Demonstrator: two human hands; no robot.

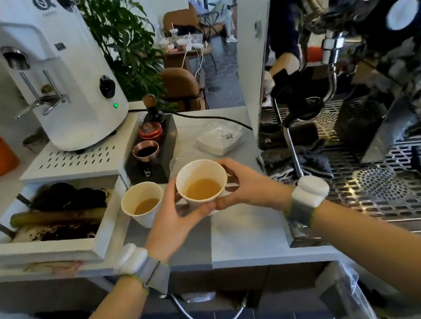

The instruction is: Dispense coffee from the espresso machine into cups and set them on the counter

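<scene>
Both my forearms reach fwd, bare, converging at center. My left hand (pixel 170 219) is palm-up-ish, fingers curled w/ thumb up along the side. My right hand (pixel 247 184) comes in from the right, fingers wrapped round, thumb low; fingertips of both nearly touch. Wrists each carry a grey strap w/ white pod.

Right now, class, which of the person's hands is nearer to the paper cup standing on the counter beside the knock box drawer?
Left. The left hand is right beside the standing cup, while the right hand is across the held cup, farther away.
</scene>
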